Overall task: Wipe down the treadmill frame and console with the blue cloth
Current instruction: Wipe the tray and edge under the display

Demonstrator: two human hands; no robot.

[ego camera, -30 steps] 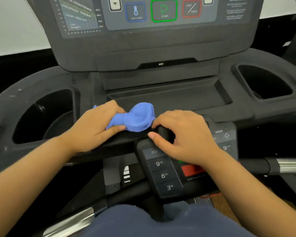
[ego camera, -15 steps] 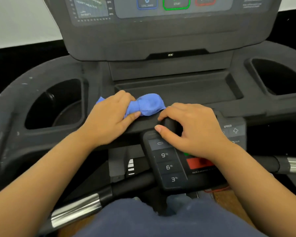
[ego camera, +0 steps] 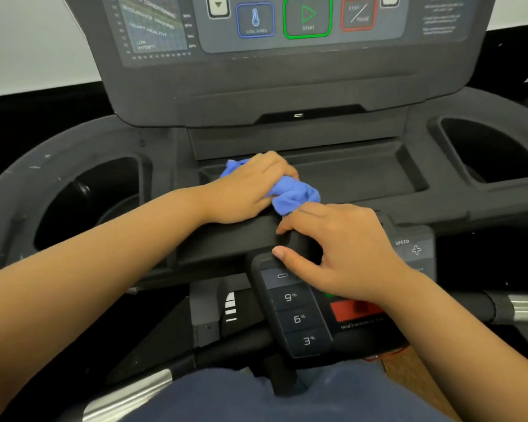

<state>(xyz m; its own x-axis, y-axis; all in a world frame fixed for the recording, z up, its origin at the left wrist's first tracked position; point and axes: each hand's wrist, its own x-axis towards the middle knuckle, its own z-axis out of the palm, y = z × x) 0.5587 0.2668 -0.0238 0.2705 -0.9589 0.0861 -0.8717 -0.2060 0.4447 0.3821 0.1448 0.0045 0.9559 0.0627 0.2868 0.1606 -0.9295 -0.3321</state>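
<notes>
We grip the blue cloth (ego camera: 296, 196) bunched up in our left hand (ego camera: 250, 190), fingers curled tight round it. It sits on the console (ego camera: 287, 86) at the near edge of the flat tray (ego camera: 363, 175), close to the middle of what we see. Our right hand (ego camera: 342, 257) is at 5 o'clock from the cloth, right up against it, with fingers and thumb curled round the front edge (ego camera: 226, 239) of the ledge. Up at 12 o'clock the screen (ego camera: 317, 45) has a green box (ego camera: 307, 16) that says START. At its 9 o'clock a blue box (ego camera: 255, 20) says COOL DOWN, and at its 3 o'clock is a red box (ego camera: 358, 14) with words too blurry to be sure of. At 11 o'clock we can read HEART HEALTHY and LOW INTENSITY on a chart (ego camera: 150, 32). By our right thumb is a keypad (ego camera: 296, 318) with a minus sign, then 9%, 6% and 3%. At 3 o'clock from that hand is the word SPEED over a plus sign (ego camera: 416, 249). Our right wrist covers part of a red strip (ego camera: 354, 310); under it we read "Hold 3 seconds", and the rest is hidden. The left cup hole (ego camera: 89, 202) is at 9 o'clock and the right cup hole (ego camera: 485, 150) at 2 o'clock.
</notes>
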